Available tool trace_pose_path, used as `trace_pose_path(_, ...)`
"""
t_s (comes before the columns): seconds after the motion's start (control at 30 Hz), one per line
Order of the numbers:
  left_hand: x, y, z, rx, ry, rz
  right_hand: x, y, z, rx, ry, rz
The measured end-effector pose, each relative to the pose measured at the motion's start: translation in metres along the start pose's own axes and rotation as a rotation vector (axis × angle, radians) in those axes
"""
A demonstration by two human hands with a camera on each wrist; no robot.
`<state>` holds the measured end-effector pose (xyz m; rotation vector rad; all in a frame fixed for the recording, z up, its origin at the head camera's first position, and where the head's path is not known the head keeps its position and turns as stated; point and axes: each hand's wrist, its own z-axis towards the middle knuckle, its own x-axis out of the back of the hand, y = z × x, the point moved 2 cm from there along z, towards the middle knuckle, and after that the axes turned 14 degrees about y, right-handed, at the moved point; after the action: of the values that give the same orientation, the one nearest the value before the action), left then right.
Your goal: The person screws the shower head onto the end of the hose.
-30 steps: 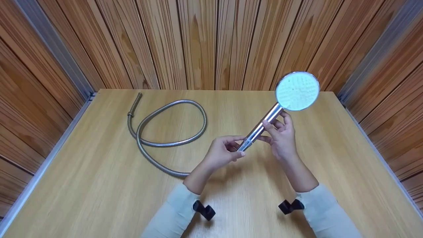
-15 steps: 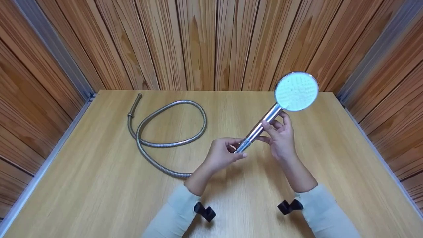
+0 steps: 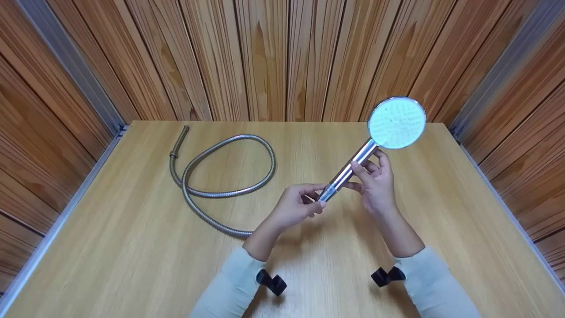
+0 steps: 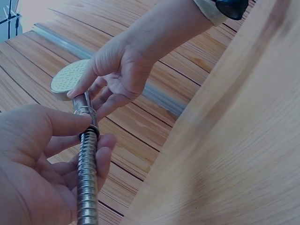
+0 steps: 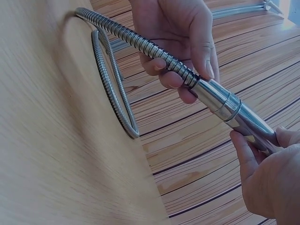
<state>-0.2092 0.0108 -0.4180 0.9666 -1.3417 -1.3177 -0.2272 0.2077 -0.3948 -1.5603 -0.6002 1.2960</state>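
A chrome shower head [image 3: 397,123] with a round pale spray face is held tilted above the table, its face toward the upper right. My right hand [image 3: 380,187] grips its handle [image 3: 361,152] between thumb and fingers. At the lower end of the handle, my left hand [image 3: 295,206] pinches the metal shower hose's smooth end nut [image 5: 212,93]. The thumb lies on the nut, and the fingers curl under the ribbed hose [image 4: 87,173]. In the right wrist view the nut meets the handle in line. The left forearm hides part of the hose in the head view.
The rest of the hose [image 3: 225,194] lies in a loop on the wooden table [image 3: 132,247] at the left. Its free end [image 3: 180,139] with a collar points to the back edge. Wood-panelled walls [image 3: 265,62] with metal corner posts enclose the back and sides.
My left thumb and fingers have shifted slightly back and forth around the hose's end nut. The right hand and the shower head stay nearly in place.
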Motion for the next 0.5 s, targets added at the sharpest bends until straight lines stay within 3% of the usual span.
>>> trace_pose_path(0.23, -0.0009, 0.0015, 0.0002, 0.042, 0.081, 0.07, -0.0017, -0.0012, -0.0012, 0.007, -0.015, -0.01)
trace_pose_path(0.5, 0.0, 0.0014, -0.0004, -0.016, 0.059, 0.145, -0.0016, -0.0007, -0.0009, -0.003, -0.016, -0.027)
